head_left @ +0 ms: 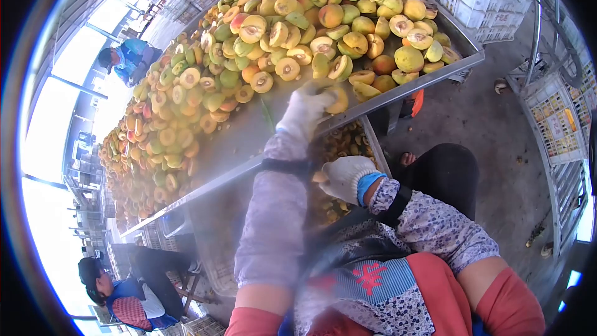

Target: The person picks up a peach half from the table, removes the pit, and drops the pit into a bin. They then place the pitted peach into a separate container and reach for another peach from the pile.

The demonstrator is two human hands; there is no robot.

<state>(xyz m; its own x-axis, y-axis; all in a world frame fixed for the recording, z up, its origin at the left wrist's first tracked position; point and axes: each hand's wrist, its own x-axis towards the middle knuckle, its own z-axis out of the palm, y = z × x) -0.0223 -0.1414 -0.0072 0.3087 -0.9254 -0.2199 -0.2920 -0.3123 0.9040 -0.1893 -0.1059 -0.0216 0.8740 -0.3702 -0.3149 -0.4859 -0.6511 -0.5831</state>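
My left hand (306, 107), in a white glove, reaches over the near edge of a metal table (255, 126). Its fingers curl around a yellow peach (337, 98) at the rim. Closer to my body, my right hand (349, 177), gloved too, is closed above a bin of peach scraps (348, 141). A small orange-tan bit shows at its fingertips; I cannot make out what it is. Halved peaches (287, 68), yellow, green and reddish, are heaped across the table, many with the cut face up.
White plastic crates (476, 0) are stacked beyond the table's right corner. Another crate (553, 118) sits on a metal-framed cart at the right. One person (134, 302) sits at lower left; others (130, 59) are across the table.
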